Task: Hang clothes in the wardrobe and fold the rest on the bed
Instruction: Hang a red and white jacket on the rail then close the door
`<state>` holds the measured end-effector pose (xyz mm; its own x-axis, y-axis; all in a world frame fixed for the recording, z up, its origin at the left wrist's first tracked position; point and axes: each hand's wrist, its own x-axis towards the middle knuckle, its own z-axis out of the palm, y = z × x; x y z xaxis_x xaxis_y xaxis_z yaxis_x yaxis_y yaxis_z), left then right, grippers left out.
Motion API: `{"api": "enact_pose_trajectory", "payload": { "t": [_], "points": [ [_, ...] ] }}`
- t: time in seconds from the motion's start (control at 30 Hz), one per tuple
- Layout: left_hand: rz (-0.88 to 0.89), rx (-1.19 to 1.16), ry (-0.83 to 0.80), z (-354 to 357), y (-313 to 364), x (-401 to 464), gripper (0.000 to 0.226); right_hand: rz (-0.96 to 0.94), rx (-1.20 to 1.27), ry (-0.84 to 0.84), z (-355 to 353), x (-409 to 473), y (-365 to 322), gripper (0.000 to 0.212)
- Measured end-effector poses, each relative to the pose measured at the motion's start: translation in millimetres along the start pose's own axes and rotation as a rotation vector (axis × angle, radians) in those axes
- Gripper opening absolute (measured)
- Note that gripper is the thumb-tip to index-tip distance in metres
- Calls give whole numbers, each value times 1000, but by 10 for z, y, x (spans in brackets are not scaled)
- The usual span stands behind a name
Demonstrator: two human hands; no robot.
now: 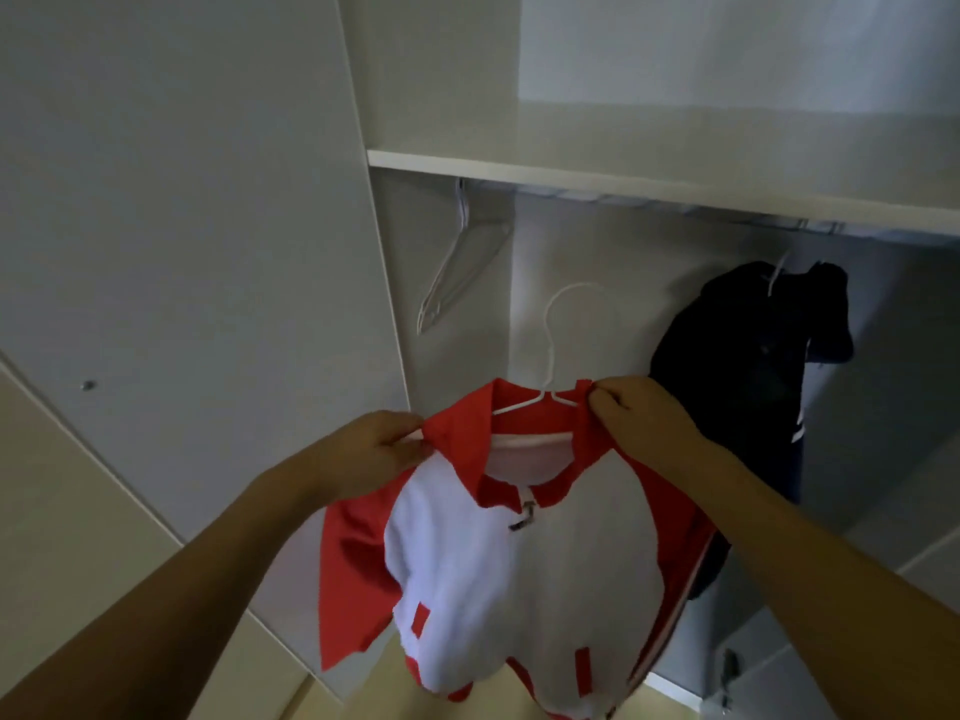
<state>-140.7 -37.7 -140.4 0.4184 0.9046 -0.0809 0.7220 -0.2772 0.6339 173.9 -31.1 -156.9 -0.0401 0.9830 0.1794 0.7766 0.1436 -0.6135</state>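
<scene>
White wardrobe (pixel 623 137) panels fill the background, with a shelf (pixel 649 184) crossing above a hanging space. Thumb and fingers of the left hand (pixel 374 449) pinch the left point of the red collar; those of the right hand (pixel 639 413) pinch the collar's right side. Between them hangs a red-and-white jacket (pixel 519 563), held up in front of the open wardrobe, on a white hanger (pixel 558 356) whose hook rises free above the collar. Behind, an empty hanger (pixel 457 267) dangles at the left under the shelf, and a dark garment (pixel 748 366) hangs at the right.
</scene>
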Motion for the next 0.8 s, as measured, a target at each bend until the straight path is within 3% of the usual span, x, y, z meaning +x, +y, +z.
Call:
{"api": "enact_pose_trajectory", "payload": {
  "t": [0.1, 0.27, 0.43, 0.57, 0.8],
  "points": [
    [-127, -150, 9, 13, -89, -54, 30, 89, -95, -103, 137, 61, 50, 38],
    [-265, -260, 135, 59, 26, 20, 31, 173, 38, -320, 223, 223, 24, 30],
    [-264, -365, 174, 304, 560, 418, 31, 272, 263, -245, -80, 360, 4, 42],
    [-219, -413, 216, 593, 888, 913, 38, 355, 294, -245, -445, 429, 70, 34],
    [-103, -427, 265, 1099, 1286, 1774, 40, 500, 436, -56, -868, 695, 468, 27]
  ]
}}
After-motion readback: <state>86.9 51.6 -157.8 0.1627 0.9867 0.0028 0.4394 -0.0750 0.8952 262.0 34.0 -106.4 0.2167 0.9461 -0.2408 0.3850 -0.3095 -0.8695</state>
